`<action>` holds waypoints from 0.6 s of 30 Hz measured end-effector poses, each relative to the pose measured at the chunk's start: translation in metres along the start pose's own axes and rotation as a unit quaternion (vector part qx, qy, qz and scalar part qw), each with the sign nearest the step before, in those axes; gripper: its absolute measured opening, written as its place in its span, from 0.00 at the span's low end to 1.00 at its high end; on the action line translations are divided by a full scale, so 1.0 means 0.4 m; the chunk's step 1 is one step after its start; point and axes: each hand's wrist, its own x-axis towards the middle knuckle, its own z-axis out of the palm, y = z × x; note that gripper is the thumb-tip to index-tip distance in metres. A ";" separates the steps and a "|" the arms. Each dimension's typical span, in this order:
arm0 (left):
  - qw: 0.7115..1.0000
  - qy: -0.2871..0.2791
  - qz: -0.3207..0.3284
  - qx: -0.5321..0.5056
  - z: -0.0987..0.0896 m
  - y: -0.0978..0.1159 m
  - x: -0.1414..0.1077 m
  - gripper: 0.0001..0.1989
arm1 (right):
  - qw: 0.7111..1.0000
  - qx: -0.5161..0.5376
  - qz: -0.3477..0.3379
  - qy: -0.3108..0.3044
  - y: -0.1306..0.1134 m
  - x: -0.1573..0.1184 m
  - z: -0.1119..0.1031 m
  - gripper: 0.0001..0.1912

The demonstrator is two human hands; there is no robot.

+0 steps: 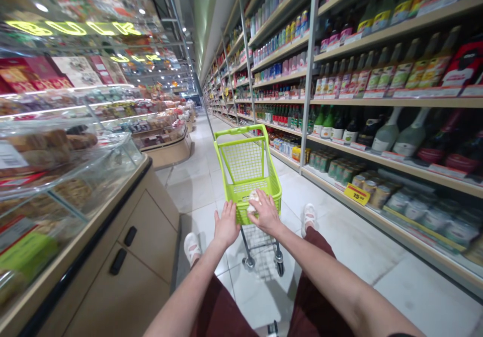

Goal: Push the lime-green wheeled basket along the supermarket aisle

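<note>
The left hand (pixel 226 224) rests open, fingers spread, against the near rim of a lime-green plastic shopping cart (pixel 247 176) at lower centre. The right hand (pixel 266 212) lies over that rim beside a pale wrapped item (pixel 253 201); whether its grip clamps anything cannot be told. The cart has a mesh basket, a tall looped frame and a wire lower rack on castors, standing on white floor tiles (pixel 415 286). Shelves of bottles (pixel 396 70) line the right, a glass display case (pixel 75 176) the left.
</note>
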 end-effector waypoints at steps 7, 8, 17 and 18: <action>0.999 0.031 0.026 0.016 0.000 -0.017 0.000 0.32 | 0.999 -0.026 -0.032 -0.023 0.062 0.022 0.018 0.15; 0.999 0.037 0.026 0.015 -0.001 -0.019 -0.001 0.31 | 0.999 -0.033 -0.026 -0.019 0.089 0.018 0.007 0.15; 0.999 0.030 0.024 -0.014 0.009 -0.002 -0.005 0.33 | 0.998 -0.027 -0.037 0.038 0.092 -0.007 0.019 0.22; 0.999 0.034 0.028 -0.021 0.012 -0.004 -0.006 0.33 | 0.997 -0.017 -0.066 0.037 0.059 -0.005 0.037 0.21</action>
